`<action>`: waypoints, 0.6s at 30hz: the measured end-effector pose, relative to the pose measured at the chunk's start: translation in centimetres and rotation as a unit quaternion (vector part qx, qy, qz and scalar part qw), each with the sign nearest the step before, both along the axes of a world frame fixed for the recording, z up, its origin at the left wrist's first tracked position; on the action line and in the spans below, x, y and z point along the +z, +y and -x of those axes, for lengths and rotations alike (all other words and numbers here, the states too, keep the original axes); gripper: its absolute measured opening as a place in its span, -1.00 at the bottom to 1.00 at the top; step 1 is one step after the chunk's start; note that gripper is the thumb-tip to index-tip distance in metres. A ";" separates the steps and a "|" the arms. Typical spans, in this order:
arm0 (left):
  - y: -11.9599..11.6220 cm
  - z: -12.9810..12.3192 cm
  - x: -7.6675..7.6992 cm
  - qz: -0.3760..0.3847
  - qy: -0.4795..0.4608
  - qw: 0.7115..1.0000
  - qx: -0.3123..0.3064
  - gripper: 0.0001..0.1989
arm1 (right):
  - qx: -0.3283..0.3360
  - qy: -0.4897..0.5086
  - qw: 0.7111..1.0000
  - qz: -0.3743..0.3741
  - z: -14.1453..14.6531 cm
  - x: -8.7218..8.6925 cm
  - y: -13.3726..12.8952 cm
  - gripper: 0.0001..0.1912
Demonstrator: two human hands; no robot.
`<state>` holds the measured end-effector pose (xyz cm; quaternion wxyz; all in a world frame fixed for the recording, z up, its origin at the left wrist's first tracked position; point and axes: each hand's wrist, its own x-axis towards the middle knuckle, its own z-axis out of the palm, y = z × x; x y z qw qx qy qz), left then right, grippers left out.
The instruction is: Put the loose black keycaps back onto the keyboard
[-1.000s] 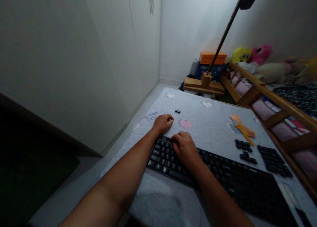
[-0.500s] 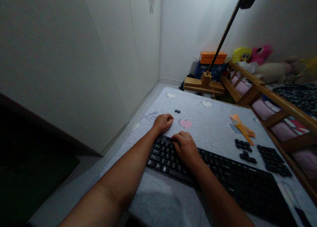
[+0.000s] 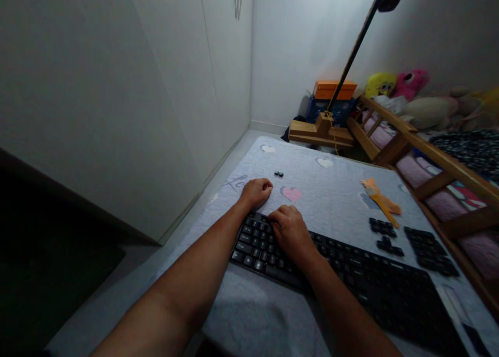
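A black keyboard (image 3: 339,268) lies across the cloth-covered table, with keys standing at its left end and much of the right end bare of keycaps. At its upper left edge my left hand (image 3: 256,193) rests on its side, fingers curled in; whatever is inside them is hidden. Over the keyboard's left part lies my right hand (image 3: 290,229), thumb and bent fingers drawn together at the top rows. The fingertips touch the keys there, and I cannot make out what is between them. Just beyond my left hand sit two small black keycaps (image 3: 278,174).
Groups of loose black keycaps (image 3: 431,250) lie to the right behind the keyboard. A yellow-handled brush (image 3: 384,209) rests on an orange cloth (image 3: 393,206). Along the right runs a wooden bed rail (image 3: 436,144); a white wardrobe (image 3: 175,87) stands left.
Both hands hold nearly the same pose and place. The whole view has shifted very slightly; the keyboard and loose keycaps stay where they were.
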<state>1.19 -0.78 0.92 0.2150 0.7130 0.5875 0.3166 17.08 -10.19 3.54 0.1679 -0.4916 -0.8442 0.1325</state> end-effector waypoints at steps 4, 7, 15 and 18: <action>0.0 0.0 0.0 -0.001 0.004 1.000 -0.002 -0.80 | -0.001 -0.015 1.000 -0.005 0.1 0.3 -0.1 -0.79; 0.1 0.0 -0.1 0.000 0.006 1.000 -0.002 -0.80 | -0.001 -0.009 1.000 -0.005 0.1 0.3 0.0 -0.81; 0.1 0.0 -0.2 0.001 0.004 1.000 0.003 -0.81 | -0.031 -0.013 0.999 0.024 0.6 0.6 0.5 -0.81; 0.1 0.0 -0.1 0.001 0.005 1.000 0.002 -0.81 | -0.042 -0.030 0.998 0.027 0.8 0.9 0.7 -0.80</action>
